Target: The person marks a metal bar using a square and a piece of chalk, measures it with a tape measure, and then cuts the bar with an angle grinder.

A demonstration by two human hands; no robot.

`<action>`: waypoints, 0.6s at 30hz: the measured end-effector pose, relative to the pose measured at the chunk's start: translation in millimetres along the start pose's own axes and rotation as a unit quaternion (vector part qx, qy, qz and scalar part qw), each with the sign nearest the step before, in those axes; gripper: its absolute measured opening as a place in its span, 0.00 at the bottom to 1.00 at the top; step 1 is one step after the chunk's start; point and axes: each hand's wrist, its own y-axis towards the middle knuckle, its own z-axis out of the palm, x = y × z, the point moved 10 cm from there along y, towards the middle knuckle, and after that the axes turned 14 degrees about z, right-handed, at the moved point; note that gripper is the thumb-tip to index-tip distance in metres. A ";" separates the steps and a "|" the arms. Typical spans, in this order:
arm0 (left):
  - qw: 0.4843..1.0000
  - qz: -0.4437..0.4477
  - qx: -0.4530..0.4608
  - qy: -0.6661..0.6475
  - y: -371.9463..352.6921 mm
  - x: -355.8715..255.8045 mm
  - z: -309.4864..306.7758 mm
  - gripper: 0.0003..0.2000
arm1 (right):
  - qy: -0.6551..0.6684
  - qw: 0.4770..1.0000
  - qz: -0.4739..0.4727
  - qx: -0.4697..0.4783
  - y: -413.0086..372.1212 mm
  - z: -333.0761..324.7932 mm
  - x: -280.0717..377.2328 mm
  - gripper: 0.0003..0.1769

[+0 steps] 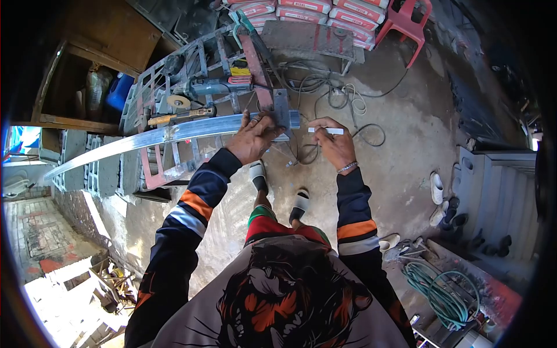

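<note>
A long silvery metal bar (156, 137) reaches from the far left to the middle and lies across a metal frame (154, 168). My left hand (254, 137) rests over the bar near its right end, fingers bent and pressed on it and on a dark metal plate (281, 104). To the right of the bar's end, my right hand (335, 144) pinches a small white flat piece (325, 130), apart from the bar. Behind the bar, an angle grinder (214, 86) and a yellow-orange tool (181, 115) lie on the frame, with a round disc (178, 101) between them.
Cables (313, 83) coil on the floor beyond my hands. Stacked sacks (301, 7) and a red plastic chair (407, 23) stand at the back. Concrete blocks (104, 168) are at left. Shoes (436, 188), steps (505, 197) and a green hose (441, 293) are at right.
</note>
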 end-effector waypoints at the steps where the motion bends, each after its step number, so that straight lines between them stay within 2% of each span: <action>1: 1.000 0.014 -0.017 0.020 -3.5 -4.2 -2.4 0.28 | 0.032 0.999 0.007 -0.006 -1.7 -4.4 -7.2 0.08; 6: 0.996 -0.028 -0.084 -0.003 -33.6 -26.9 -43.4 0.26 | 0.123 0.991 0.056 -0.017 -39.5 -8.8 -41.2 0.09; 8: 0.987 -0.083 -0.122 -0.061 -52.0 -29.7 -50.2 0.30 | 0.143 0.984 0.095 0.039 -63.0 10.9 -58.1 0.12; 9: 0.987 -0.082 -0.120 -0.061 -55.1 -28.9 -52.7 0.30 | 0.149 0.981 0.113 0.044 -71.9 17.6 -64.9 0.12; 11: 0.974 -0.151 -0.136 -0.099 -71.2 -11.4 -56.8 0.34 | 0.175 0.973 0.143 0.044 -83.6 26.0 -82.1 0.12; 12: 0.967 -0.181 -0.137 -0.111 -77.5 7.2 -55.1 0.41 | 0.176 0.973 0.143 0.044 -84.2 26.6 -85.7 0.12; 14: 0.960 -0.176 -0.203 -0.079 -84.9 39.3 -67.0 0.49 | 0.149 0.976 0.156 0.018 -84.5 20.8 -93.9 0.12; 15: 0.960 -0.177 -0.203 -0.076 -89.9 57.9 -61.0 0.49 | 0.149 0.976 0.155 0.021 -82.7 21.2 -96.5 0.12; 17: 0.977 -0.186 -0.105 0.026 -90.1 88.4 -40.5 0.57 | 0.118 0.984 0.130 0.003 -75.5 14.2 -98.9 0.12; 18: 0.976 -0.186 -0.106 0.028 -87.1 90.4 -46.1 0.57 | 0.118 0.985 0.128 0.004 -74.3 11.6 -102.4 0.12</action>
